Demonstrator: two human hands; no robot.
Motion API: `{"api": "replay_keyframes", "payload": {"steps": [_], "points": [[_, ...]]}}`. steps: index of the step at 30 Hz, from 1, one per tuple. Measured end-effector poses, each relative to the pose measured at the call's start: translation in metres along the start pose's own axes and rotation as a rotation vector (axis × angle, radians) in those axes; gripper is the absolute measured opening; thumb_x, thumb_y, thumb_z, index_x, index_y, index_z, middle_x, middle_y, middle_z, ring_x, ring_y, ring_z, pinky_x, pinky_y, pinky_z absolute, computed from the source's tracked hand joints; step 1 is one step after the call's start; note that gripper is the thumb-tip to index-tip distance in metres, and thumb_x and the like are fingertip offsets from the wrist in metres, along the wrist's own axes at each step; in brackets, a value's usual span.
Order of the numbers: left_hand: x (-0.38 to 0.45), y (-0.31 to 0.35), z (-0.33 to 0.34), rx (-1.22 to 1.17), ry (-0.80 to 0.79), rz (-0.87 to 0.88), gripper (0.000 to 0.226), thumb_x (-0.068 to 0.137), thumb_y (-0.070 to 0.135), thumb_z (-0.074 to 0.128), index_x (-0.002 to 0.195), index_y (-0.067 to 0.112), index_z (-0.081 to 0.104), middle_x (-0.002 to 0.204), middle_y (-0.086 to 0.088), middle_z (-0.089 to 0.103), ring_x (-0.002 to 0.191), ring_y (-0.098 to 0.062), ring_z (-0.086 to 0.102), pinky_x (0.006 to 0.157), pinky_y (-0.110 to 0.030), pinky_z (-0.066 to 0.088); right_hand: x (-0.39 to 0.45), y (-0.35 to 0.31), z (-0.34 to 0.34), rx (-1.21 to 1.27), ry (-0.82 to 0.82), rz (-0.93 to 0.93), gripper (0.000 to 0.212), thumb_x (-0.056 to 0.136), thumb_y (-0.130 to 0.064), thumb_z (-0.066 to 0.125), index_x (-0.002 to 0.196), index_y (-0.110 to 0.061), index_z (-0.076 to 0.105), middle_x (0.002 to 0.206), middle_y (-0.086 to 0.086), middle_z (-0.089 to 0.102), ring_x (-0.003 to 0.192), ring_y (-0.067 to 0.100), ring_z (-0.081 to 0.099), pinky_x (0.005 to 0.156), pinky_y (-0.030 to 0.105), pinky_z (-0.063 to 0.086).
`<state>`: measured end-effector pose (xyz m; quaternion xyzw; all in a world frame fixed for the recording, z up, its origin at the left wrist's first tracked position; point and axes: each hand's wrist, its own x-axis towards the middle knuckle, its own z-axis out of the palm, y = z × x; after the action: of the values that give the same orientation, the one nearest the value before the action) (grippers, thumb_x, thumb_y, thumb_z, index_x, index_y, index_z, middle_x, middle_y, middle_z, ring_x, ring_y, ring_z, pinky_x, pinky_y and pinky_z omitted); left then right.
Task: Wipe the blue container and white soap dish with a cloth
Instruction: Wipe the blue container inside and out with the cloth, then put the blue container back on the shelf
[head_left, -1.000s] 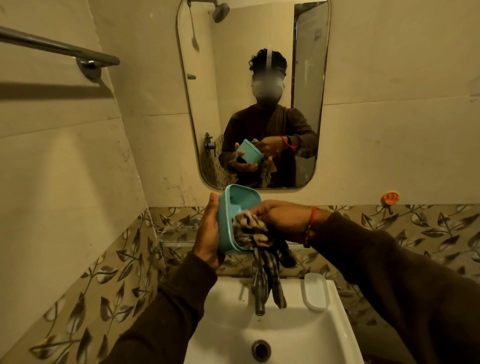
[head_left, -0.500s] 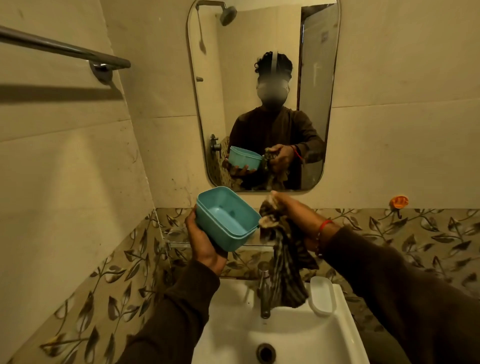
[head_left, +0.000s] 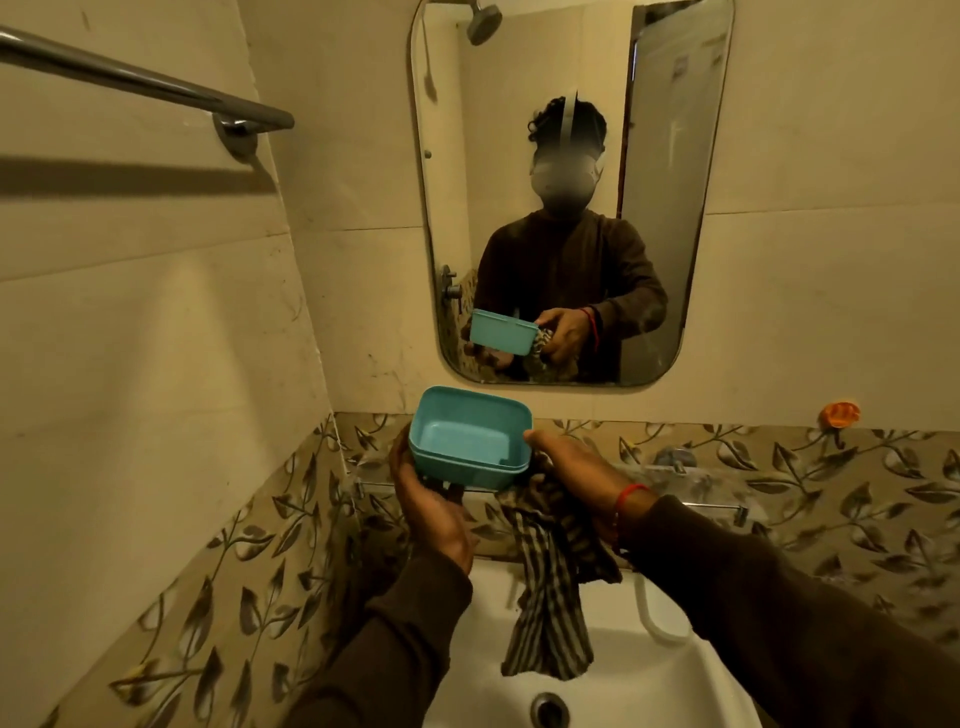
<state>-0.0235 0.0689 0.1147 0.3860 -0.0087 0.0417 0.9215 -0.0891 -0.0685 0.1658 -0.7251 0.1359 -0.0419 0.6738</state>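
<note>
We held the blue container (head_left: 470, 439) upright above the sink (head_left: 639, 675), left hand (head_left: 428, 499) cupping its base, right hand (head_left: 574, 467) gripping the checked cloth (head_left: 550, 613) against its side. The cloth hid the tap; our right sleeve (head_left: 779, 613) partly covered the white soap dish (head_left: 662, 618).

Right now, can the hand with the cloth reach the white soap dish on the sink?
Probably yes. The right hand holds the cloth just above the white soap dish on the sink rim; only its own sleeve partly hides it.

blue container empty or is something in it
Empty: the blue container opens toward the camera, its floor bare. The left hand holds it from below; the cloth hangs outside, in the right hand.
</note>
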Motion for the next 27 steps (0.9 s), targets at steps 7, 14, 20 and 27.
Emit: {"api": "replay_keyframes", "payload": {"steps": [7,14,20,27], "points": [[0.031,0.015,-0.024,0.563,-0.112,-0.003,0.044,0.106,0.049,0.034,0.112,0.025,0.071,0.114,-0.010,0.073,0.108,-0.029,0.069,0.084,-0.045,0.058,0.031,0.011,0.001,-0.129,0.202,-0.060,0.033,0.094,-0.041,0.055,0.105,-0.011,0.062,0.088,0.005,0.071,0.062,0.008,0.070,0.052,0.022,0.056],[0.066,0.019,-0.030,0.855,-0.179,0.004,0.034,0.107,0.039,0.043,0.107,0.019,0.070,0.104,-0.011,0.074,0.097,-0.026,0.070,0.089,-0.045,0.059,0.071,0.014,0.014,-0.381,0.327,-0.141,0.030,0.094,-0.041,0.056,0.095,-0.013,0.067,0.064,-0.011,0.059,0.053,-0.004,0.053,0.039,0.004,0.036],[0.097,0.015,-0.034,1.109,-0.171,0.063,0.032,0.108,0.027,0.044,0.104,0.010,0.071,0.090,-0.005,0.065,0.081,-0.018,0.061,0.058,-0.018,0.044,0.102,0.017,0.022,-0.372,0.296,-0.027,0.037,0.091,-0.044,0.061,0.095,-0.007,0.067,0.078,0.007,0.072,0.070,0.019,0.068,0.063,0.029,0.054],[0.124,0.009,-0.040,1.252,-0.178,0.029,0.030,0.105,0.018,0.047,0.082,0.012,0.065,0.070,-0.001,0.061,0.070,-0.022,0.061,0.038,-0.008,0.036,0.119,0.043,0.028,-0.367,0.340,-0.010,0.039,0.082,-0.042,0.073,0.104,-0.020,0.049,0.089,0.001,0.064,0.079,0.018,0.066,0.063,0.029,0.054]]}}
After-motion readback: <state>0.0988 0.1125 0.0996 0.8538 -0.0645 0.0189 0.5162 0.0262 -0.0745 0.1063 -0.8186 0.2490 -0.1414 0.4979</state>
